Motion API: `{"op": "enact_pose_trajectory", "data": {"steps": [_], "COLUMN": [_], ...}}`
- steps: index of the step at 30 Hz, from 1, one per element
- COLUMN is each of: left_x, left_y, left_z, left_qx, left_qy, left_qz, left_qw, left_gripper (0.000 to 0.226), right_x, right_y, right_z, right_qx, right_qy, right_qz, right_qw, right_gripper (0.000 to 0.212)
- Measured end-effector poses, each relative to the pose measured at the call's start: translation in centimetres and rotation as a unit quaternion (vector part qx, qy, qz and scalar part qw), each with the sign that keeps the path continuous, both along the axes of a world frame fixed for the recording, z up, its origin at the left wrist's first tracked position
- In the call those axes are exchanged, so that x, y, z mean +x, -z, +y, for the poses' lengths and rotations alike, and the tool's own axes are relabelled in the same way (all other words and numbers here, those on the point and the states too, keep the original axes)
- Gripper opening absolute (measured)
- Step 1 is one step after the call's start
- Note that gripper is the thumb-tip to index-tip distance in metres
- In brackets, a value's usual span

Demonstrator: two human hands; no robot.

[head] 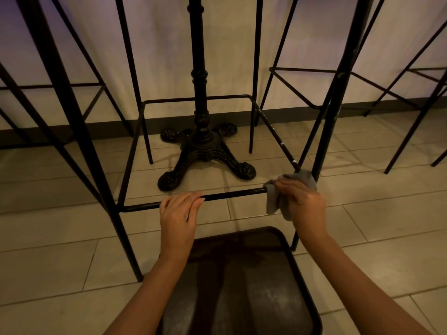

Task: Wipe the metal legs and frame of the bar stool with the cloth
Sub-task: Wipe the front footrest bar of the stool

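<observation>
The bar stool stands in front of me, a black metal frame with thin slanted legs (72, 122) and a square footrest ring. Its near footrest bar (232, 194) runs across the middle of the view. My left hand (179, 213) grips that bar left of centre, fingers curled over it. My right hand (302, 201) holds a grey cloth (275, 199) wrapped around the bar's right end, beside the stool's right front leg (333, 97). The stool's seat is out of view above.
An ornate black cast-iron table pedestal (202, 141) stands on the tiled floor behind the footrest ring. More black stool frames stand at left (29, 112) and right (399, 93). A dark padded seat (242, 286) lies right below me. A pale wall runs behind.
</observation>
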State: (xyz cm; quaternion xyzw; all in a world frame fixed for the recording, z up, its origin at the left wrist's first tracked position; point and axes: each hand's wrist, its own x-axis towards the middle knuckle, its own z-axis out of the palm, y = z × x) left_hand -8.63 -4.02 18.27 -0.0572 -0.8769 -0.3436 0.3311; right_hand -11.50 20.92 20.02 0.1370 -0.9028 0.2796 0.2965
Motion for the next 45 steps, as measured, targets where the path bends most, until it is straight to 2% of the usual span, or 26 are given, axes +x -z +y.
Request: {"op": "enact_pose_trajectory", "data": {"steps": [3, 6, 8, 10, 13, 17, 21, 24, 27, 30, 33, 36, 40, 45], "left_x": [0.0, 0.0, 0.0, 0.0, 0.0, 0.0, 0.0, 0.0, 0.0, 0.0, 0.0, 0.1, 0.3, 0.7], "left_y": [0.0, 0.0, 0.1, 0.1, 0.2, 0.2, 0.1, 0.2, 0.2, 0.1, 0.3, 0.3, 0.1, -0.6], "left_z": [0.0, -0.2, -0.4, -0.6, -0.6, -0.6, -0.3, -0.2, -0.2, -0.2, -0.5, -0.7, -0.5, -0.7], "left_qx": [0.001, -0.005, -0.014, -0.015, -0.013, -0.006, -0.002, 0.003, 0.001, -0.005, -0.004, 0.006, 0.021, 0.062], "left_qy": [-0.002, 0.003, 0.005, 0.010, 0.011, 0.013, 0.005, 0.001, 0.002, 0.003, 0.005, 0.013, 0.016, 0.020], "left_qz": [-0.003, -0.008, -0.007, -0.001, 0.004, 0.003, 0.007, 0.009, 0.003, 0.003, -0.004, -0.011, -0.017, -0.022], "left_qw": [1.000, 1.000, 1.000, 1.000, 1.000, 1.000, 1.000, 1.000, 1.000, 1.000, 1.000, 1.000, 1.000, 0.998], "left_gripper": [0.034, 0.035, 0.036, 0.042, 0.050, 0.045, 0.033, 0.032, 0.033, 0.033, 0.034, 0.033, 0.033, 0.039], "right_x": [0.7, 0.9, 0.8, 0.7, 0.6, 0.3, 0.3, 0.2, 0.3, 0.5, 0.5, 0.4, 0.2, 0.1], "right_y": [-0.2, -0.3, -0.7, -1.0, -0.9, -0.6, -0.3, -0.1, 0.3, 0.2, -0.3, -0.5, -0.5, 0.3], "right_z": [-4.0, -7.2, -6.7, -4.6, -0.5, 1.7, 0.5, -1.4, -5.5, -9.0, -8.6, -5.5, -2.7, -3.9], "right_qx": [-0.026, 0.008, 0.027, 0.053, 0.066, 0.076, 0.028, 0.047, 0.008, 0.037, 0.060, 0.025, 0.036, 0.025], "right_qy": [-0.039, -0.105, -0.132, -0.114, -0.032, 0.017, -0.007, -0.034, -0.072, -0.113, -0.153, -0.108, -0.057, -0.060], "right_qz": [-0.056, -0.026, -0.021, -0.015, -0.009, -0.027, -0.003, -0.010, -0.049, -0.016, -0.007, -0.036, 0.015, 0.014], "right_qw": [0.997, 0.994, 0.991, 0.992, 0.997, 0.997, 1.000, 0.998, 0.996, 0.993, 0.986, 0.993, 0.998, 0.998], "right_gripper": [0.031, 0.023, 0.025, 0.028, 0.026, 0.033, 0.021, 0.024, 0.029, 0.024, 0.026, 0.030, 0.029, 0.028]}}
